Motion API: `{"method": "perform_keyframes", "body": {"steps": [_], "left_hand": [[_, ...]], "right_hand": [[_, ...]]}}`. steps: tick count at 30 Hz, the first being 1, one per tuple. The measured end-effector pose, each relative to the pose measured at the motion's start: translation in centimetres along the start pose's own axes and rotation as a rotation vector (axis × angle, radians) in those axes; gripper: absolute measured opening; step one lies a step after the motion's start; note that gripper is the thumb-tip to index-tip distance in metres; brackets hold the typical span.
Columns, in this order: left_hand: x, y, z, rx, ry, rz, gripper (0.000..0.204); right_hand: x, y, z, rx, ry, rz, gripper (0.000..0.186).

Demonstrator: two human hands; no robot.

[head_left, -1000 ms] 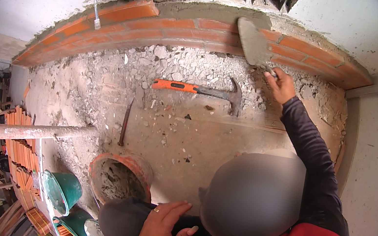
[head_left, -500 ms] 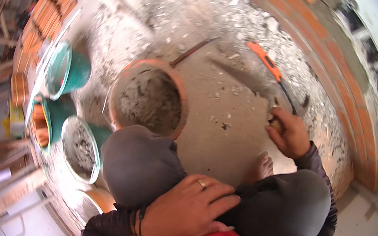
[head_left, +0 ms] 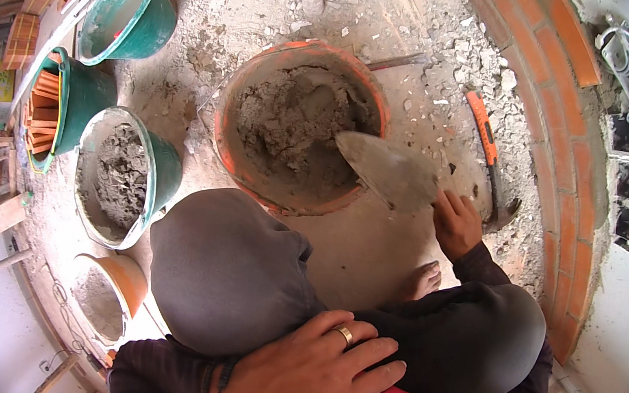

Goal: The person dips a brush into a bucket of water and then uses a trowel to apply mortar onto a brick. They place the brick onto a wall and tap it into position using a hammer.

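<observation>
My right hand (head_left: 458,226) is closed around the handle of a mason's trowel (head_left: 394,173). The trowel's grey, mortar-smeared blade points left, its tip over the right side of an orange bucket (head_left: 220,126). Inside that bucket lies grey mortar (head_left: 286,114), heaped and hollowed. Bent over my lap, my left hand (head_left: 302,377) rests with fingers apart and holds nothing; a ring is on one finger. A hammer with an orange handle (head_left: 483,126) lies on the floor to the right of the trowel.
Green buckets stand at left: one with grey mix (head_left: 162,181), one with brick pieces (head_left: 91,99), another farther back (head_left: 148,26). A small orange bucket (head_left: 124,282) is nearer. A low brick wall (head_left: 560,124) curves along the right. Rubble (head_left: 487,67) covers the floor beside it.
My right hand has brought the trowel from beside the hammer leftward, over the orange bucket's edge. The view has shifted, and my left hand still rests on my lap.
</observation>
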State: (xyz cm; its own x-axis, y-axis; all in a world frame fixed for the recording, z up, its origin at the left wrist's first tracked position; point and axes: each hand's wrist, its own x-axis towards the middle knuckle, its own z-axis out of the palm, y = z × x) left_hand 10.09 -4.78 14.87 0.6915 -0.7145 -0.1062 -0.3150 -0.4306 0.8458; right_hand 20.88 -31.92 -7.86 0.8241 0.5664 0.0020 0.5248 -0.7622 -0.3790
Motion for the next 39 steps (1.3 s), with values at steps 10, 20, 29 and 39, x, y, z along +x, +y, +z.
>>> {"method": "perform_keyframes", "body": {"steps": [10, 20, 29, 39], "left_hand": [[-3.6, -0.4, -2.2, -0.237, -0.031, 0.197, 0.049], [-8.7, -12.4, -8.1, -0.618, 1.19, -0.073, 0.046], [-5.5, -23.6, -7.3, -0.382, 1.272, -0.662, 0.056], [2.0, -12.6, -14.1, -0.678, 1.062, -0.473, 0.042]], "right_hand": [[-0.2, 1.4, -10.1, 0.204, -0.299, -0.101, 0.018], [7.7, -3.1, -10.0, 0.611, -0.883, 0.269, 0.041], [-2.0, 4.2, -14.4, 0.246, -0.597, 0.418, 0.032], [-3.4, 2.5, -8.3, 0.894, 0.037, 0.516, 0.035]]}}
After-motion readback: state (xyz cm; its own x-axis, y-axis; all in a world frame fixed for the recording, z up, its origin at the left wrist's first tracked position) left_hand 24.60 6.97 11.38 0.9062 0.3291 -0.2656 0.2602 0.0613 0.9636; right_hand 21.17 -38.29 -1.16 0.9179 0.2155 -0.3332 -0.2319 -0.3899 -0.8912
